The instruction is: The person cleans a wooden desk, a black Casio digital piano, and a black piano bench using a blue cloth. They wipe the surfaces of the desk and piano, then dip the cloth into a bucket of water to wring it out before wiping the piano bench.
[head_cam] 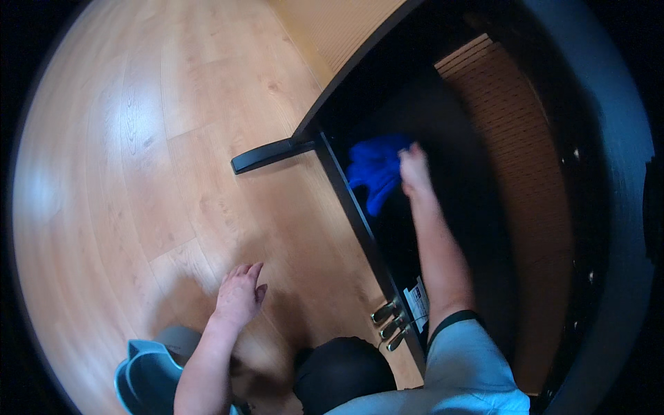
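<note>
A blue cloth (376,166) is gripped at its right side by my right hand (415,168). It lies against the dark lower front panel (456,135) of a black piano, close above the bottom rail (350,207). The cloth is crumpled, and its lower corner hangs down. My left hand (241,295) hovers over the wooden floor (218,207) with nothing in it, its thumb apart from the other fingers. Three metal pedals (391,327) stick out from the rail, nearer to me.
A piano foot (264,156) juts out across the floor. By my left forearm stands a grey-blue plastic bucket (150,376), with a grey rounded object (179,342) beside it. A white printed sheet (416,303) is near the pedals. My dark-clad knee (345,368) is below.
</note>
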`<state>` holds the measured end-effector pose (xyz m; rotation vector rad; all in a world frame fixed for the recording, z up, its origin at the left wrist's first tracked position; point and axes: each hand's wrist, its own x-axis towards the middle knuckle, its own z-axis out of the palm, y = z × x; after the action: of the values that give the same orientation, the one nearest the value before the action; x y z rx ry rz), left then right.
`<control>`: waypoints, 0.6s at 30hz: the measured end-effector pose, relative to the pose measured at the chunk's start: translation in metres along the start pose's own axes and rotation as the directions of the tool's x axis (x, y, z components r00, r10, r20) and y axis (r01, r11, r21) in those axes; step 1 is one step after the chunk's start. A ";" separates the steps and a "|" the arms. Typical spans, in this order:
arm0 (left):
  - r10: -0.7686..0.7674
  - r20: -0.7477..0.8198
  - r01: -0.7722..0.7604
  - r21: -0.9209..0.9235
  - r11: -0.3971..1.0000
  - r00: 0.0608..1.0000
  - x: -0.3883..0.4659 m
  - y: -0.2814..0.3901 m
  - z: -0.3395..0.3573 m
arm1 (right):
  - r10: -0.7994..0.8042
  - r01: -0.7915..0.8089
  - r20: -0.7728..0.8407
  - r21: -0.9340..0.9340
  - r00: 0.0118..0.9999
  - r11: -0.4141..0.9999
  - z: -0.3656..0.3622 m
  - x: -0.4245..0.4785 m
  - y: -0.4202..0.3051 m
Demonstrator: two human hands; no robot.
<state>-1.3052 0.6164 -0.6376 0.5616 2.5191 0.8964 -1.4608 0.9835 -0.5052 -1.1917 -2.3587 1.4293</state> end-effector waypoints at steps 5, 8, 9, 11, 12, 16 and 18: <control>0.041 0.094 -0.045 0.050 0.998 0.995 -0.002 0.008 -0.002 | -0.650 0.218 -0.149 -0.866 0.745 0.449 -0.084 -0.015 -0.013; 0.063 0.061 -0.068 0.071 0.995 0.996 0.000 0.002 0.003 | -0.464 0.178 0.021 -0.938 0.886 0.298 -0.102 -0.007 0.048; 0.060 0.053 -0.063 0.058 0.996 0.997 -0.006 0.002 0.002 | -0.398 0.188 0.073 -0.948 0.915 0.257 -0.100 -0.010 0.076; 0.058 0.009 -0.058 0.034 0.998 0.998 -0.005 0.000 -0.009 | -0.203 0.137 0.077 -0.944 0.976 0.299 -0.084 -0.044 0.115; 0.082 -0.027 -0.082 0.010 0.997 0.996 -0.004 -0.003 -0.010 | -0.164 0.142 0.100 -0.951 0.981 0.273 -0.090 -0.056 0.145; 0.100 -0.013 -0.100 -0.019 0.995 0.995 -0.017 -0.005 -0.019 | 0.054 -0.041 -0.033 -0.989 0.998 0.143 -0.125 -0.063 0.241; 0.126 0.037 -0.125 -0.031 0.992 0.991 -0.031 0.000 -0.041 | 0.173 0.006 -0.014 -0.993 0.985 -0.119 -0.132 -0.076 0.239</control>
<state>-1.2991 0.5810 -0.6009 0.7282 2.4549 0.9555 -1.2128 1.0794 -0.6046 -1.3433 -3.4267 -0.9746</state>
